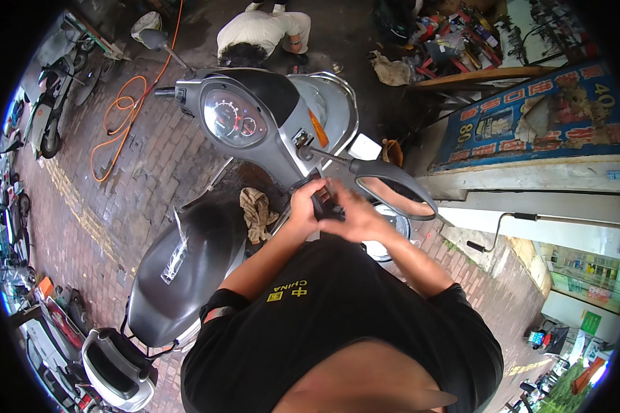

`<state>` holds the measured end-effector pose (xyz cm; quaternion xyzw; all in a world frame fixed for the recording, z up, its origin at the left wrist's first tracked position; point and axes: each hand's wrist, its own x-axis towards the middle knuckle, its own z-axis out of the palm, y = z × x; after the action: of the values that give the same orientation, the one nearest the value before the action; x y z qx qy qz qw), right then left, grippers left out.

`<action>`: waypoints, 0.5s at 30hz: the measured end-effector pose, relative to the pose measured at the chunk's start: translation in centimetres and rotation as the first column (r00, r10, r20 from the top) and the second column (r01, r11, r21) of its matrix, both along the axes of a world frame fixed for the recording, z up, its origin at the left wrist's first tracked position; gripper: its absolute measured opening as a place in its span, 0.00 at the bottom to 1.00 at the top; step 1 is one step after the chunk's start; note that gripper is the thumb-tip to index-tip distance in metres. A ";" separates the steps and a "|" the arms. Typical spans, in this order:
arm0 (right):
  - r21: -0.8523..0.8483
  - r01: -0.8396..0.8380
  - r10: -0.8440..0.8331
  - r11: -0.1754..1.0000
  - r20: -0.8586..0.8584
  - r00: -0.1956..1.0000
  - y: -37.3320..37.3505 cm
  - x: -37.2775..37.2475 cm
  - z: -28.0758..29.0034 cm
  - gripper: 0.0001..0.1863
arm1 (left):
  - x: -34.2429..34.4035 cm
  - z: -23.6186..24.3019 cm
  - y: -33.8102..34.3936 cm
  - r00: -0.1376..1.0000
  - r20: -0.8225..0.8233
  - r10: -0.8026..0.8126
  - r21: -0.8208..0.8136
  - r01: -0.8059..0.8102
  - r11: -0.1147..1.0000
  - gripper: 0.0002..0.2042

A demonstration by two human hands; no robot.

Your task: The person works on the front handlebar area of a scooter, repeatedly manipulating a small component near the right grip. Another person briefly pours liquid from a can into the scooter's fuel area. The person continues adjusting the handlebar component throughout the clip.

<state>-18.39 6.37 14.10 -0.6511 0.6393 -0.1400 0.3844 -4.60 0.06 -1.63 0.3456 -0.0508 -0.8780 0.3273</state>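
A silver and black scooter stands before me, its round dashboard (231, 118) at the upper middle and a right mirror (396, 197) beside my hands. My left hand (304, 210) is closed around a dark handlebar end (324, 199), which my fingers partly hide. My right hand (355, 217) is against the same handlebar from the right, slightly blurred, with its fingers spread and thumb reaching toward my left hand. The black seat (169, 275) lies to the lower left, with a crumpled cloth (255, 210) at its front.
A person in a white shirt (258, 38) bends down beyond the scooter. An orange hose (120, 124) lies on brick paving (83, 186). Cluttered tools (455, 41) and a worn signboard (517, 117) are at the right. Several scooters (52, 117) line the left side.
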 end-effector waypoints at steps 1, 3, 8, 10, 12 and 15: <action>0.153 0.054 -0.093 0.987 0.263 0.960 -0.7 -1.3 -0.4 0.46 | -0.5 3.2 0.0 0.999 0.048 0.023 -0.034 -0.021 0.999 0.14; 0.210 0.038 -0.121 0.977 0.399 0.909 -1.3 -2.1 -0.6 0.48 | -0.7 6.1 0.1 0.994 0.082 0.066 -0.073 -0.060 0.996 0.15; 0.220 0.007 -0.076 0.976 0.308 0.948 -1.3 -2.0 -1.2 0.53 | -0.5 2.9 -0.1 1.000 0.028 0.002 -0.106 0.001 0.994 0.15; 0.357 -0.001 -0.244 0.934 0.638 0.730 -3.2 -2.6 -0.1 0.53 | -1.2 5.0 -0.1 0.998 0.031 0.048 -0.065 -0.046 0.997 0.15; -0.030 -0.067 0.065 0.997 -0.058 0.996 0.0 0.7 0.8 0.53 | 0.2 3.3 -0.3 0.994 -0.073 -0.079 0.032 0.082 0.996 0.16; 0.252 -0.001 -0.073 0.968 0.283 0.956 -1.6 -1.3 1.1 0.53 | -0.2 2.6 -0.1 0.999 0.046 0.022 -0.091 -0.017 0.996 0.17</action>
<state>-19.73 4.72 15.15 -0.5581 0.6002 -0.1595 0.5503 -4.84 0.01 0.95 0.3515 -0.0948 -0.8631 0.3500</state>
